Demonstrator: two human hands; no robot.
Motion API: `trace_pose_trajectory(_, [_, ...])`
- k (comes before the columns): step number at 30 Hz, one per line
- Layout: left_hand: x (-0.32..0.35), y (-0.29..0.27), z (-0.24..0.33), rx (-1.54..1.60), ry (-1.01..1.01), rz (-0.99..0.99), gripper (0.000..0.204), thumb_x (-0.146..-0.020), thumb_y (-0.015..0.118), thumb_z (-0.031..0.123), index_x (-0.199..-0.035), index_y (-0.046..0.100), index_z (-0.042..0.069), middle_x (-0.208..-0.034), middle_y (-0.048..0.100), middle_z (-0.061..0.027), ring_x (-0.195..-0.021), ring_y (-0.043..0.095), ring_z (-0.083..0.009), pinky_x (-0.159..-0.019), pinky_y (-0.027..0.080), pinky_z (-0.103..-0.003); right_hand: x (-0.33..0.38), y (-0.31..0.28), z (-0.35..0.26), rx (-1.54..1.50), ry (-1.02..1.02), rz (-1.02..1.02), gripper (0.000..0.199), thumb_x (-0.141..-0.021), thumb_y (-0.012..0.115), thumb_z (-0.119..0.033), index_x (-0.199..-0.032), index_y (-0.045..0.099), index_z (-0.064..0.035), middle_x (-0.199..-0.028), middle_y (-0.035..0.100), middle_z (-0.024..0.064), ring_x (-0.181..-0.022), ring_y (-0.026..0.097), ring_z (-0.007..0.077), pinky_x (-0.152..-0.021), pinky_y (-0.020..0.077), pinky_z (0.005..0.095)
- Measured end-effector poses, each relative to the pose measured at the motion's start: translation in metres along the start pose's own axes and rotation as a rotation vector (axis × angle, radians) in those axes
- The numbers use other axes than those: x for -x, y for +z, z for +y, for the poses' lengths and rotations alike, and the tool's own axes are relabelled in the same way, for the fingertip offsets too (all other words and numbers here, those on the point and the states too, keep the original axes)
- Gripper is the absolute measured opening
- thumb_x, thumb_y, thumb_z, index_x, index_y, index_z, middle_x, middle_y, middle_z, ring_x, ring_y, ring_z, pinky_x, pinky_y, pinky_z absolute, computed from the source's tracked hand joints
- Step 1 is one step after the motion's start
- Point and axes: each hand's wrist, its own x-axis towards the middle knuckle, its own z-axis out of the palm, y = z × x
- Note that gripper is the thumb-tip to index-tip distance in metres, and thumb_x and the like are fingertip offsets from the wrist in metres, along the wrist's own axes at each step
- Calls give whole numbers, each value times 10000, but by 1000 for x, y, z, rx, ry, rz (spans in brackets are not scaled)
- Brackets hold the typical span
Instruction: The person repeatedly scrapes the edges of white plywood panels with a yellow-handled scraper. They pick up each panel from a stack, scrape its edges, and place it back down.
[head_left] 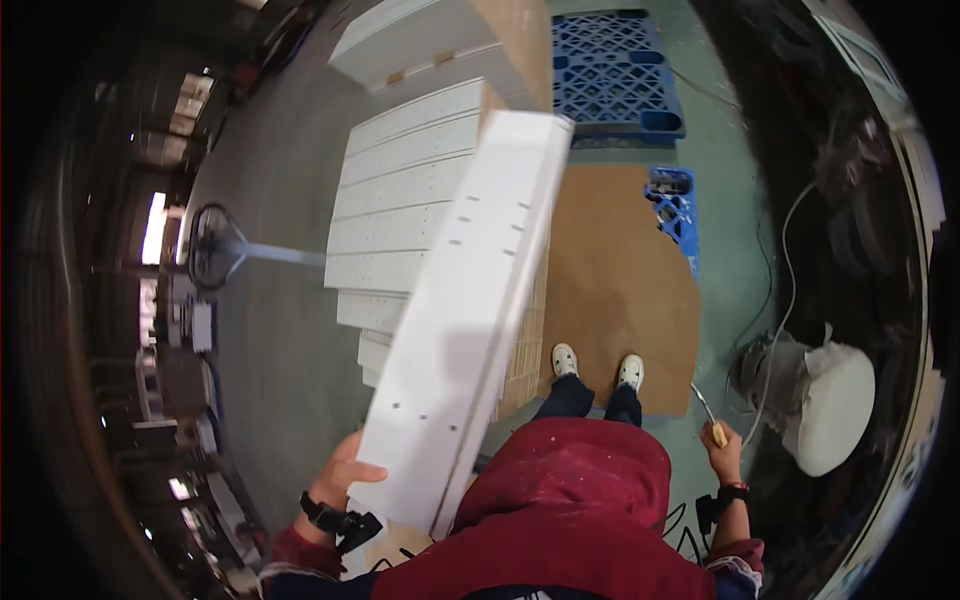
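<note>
A long white board (455, 300) with small dark slots and holes slants up and away in front of me. My left hand (345, 472) grips its near left edge, the thumb lying on the white face and the other fingers hidden beneath. On the right, my right hand (725, 455) is closed round the light wooden handle of a slim tool (706, 405). Its thin metal shaft points forward and left; the tip is too small to make out. Behind the board lies a stack of similar white boards (405, 190), partly covered by it.
More white panels (420, 45) are stacked farther off. I stand on a brown sheet (620, 290) over a blue plastic pallet (680, 250); another blue pallet (615, 75) lies beyond. A white-topped round stool-like object (838, 410) and a cable (790, 260) are at right, a pallet-jack handle (215, 245) at left.
</note>
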Motion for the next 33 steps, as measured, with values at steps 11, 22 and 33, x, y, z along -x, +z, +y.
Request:
trace_pose_trajectory(11, [-6, -48, -166, 657, 367, 843, 527, -760, 560, 75, -1236, 356, -18, -1162, 474, -130, -1038, 490, -249, -865, 405, -350, -82, 50, -81, 359, -137, -410, 244, -691, 700, -182, -840, 600, -16, -623, 560, 88, -577, 496, 128, -579, 433, 290])
trace_pose_trajectory(22, [-128, -57, -312, 962, 207, 863, 543, -763, 581, 128, -1251, 364, 35, -1156, 476, -114, -1044, 476, -243, -867, 402, -371, -85, 45, -109, 498, 5, -559, 225, -692, 717, -185, -813, 598, -38, -659, 569, 5, -628, 475, 61, -586, 429, 257])
trace_pose_trajectory(33, [-223, -62, -394, 1118, 80, 551, 490, -787, 579, 86, -1220, 373, -13, -1122, 493, -109, -1042, 481, -228, -878, 391, -357, -82, 76, -145, 607, 96, -619, 169, -721, 683, -156, -785, 589, -30, -631, 565, 8, -604, 485, 62, -571, 425, 246])
